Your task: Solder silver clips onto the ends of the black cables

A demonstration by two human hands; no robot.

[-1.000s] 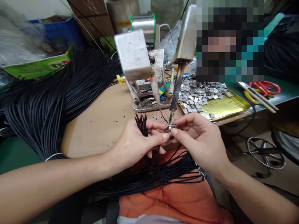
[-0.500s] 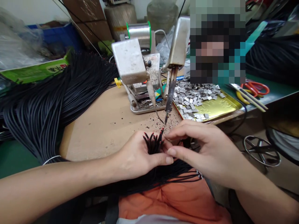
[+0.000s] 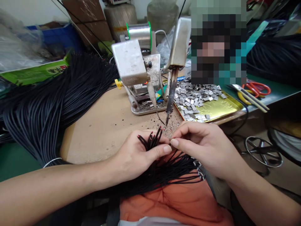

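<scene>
wires [image 3: 150, 142] fanned wider — soldering iron [image 3: 171, 94] just above

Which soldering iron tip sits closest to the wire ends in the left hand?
The dark-shafted soldering iron, its tip just above the wire ends; the pale-tipped iron stops farther back.

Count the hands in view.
2. The left hand holds a bundle of red-tipped black wires. The right hand is beside it, fingertips pinched together, just below the soldering iron's tip. No other hands show.
</scene>
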